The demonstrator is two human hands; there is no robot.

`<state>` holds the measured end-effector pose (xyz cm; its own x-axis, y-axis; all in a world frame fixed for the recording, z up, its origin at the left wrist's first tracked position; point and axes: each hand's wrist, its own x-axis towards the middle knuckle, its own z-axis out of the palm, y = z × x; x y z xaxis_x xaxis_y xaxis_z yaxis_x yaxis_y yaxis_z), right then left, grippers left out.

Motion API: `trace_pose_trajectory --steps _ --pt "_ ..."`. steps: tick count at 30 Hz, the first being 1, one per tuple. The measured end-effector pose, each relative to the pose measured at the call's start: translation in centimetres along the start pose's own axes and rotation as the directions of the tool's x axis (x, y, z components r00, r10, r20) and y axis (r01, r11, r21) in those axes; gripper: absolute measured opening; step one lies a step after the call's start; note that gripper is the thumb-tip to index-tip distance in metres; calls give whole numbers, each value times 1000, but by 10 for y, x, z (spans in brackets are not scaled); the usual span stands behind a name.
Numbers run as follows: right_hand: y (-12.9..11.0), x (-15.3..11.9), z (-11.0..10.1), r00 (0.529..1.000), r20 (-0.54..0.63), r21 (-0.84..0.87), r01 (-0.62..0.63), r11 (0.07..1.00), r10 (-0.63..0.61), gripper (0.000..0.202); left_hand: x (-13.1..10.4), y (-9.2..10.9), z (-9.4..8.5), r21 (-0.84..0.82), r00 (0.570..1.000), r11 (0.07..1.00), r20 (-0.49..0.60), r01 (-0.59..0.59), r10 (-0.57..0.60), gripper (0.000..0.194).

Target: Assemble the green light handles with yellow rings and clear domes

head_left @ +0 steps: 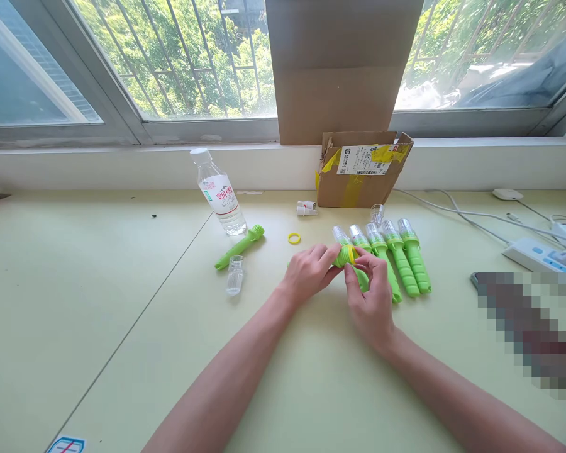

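My left hand (310, 272) is closed around a green threaded handle (342, 257), its screw end pointing right. At that end sits a yellow ring (352, 254), pinched by the fingertips of my right hand (371, 297). Beyond and beside my right hand lie several green sticks with clear caps (414, 258), side by side. A second yellow ring (294, 243) rests flat on the table, left of the sticks. Farther left are another green handle (239, 247) and an upright-looking clear cap (234, 277). Small white cylindrical parts (306, 211) lie near the carton.
A clear water bottle (221, 196) stands at the back left. The open cardboard carton (353, 189) is against the window ledge, with a loose clear cap (377, 214) before it. Cables run to a white power strip (532, 253) at right, near a pixelated dark object (523, 321).
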<state>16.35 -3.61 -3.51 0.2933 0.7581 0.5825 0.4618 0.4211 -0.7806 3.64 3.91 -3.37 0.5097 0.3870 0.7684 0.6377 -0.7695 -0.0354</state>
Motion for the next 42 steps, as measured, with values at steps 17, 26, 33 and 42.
trace_pose_trajectory --steps 17,26,33,42 --pt "0 6 -2 995 -27 -1 91 996 -91 12 -3 0 1 -17 998 999 54 -28 29 32" --pt "1 3 0 1000 -13 -4 20 1000 -20 14 -3 0 0 -40 997 999 70 -10 13 33" --pt "5 2 1 1000 -11 0 6 1000 -6 13 -4 -1 0 -24 996 1000 94 10 -8 33" --pt "8 6 2 999 -19 -25 25 999 -26 13 -3 -2 1 -38 986 998 159 57 -50 33"
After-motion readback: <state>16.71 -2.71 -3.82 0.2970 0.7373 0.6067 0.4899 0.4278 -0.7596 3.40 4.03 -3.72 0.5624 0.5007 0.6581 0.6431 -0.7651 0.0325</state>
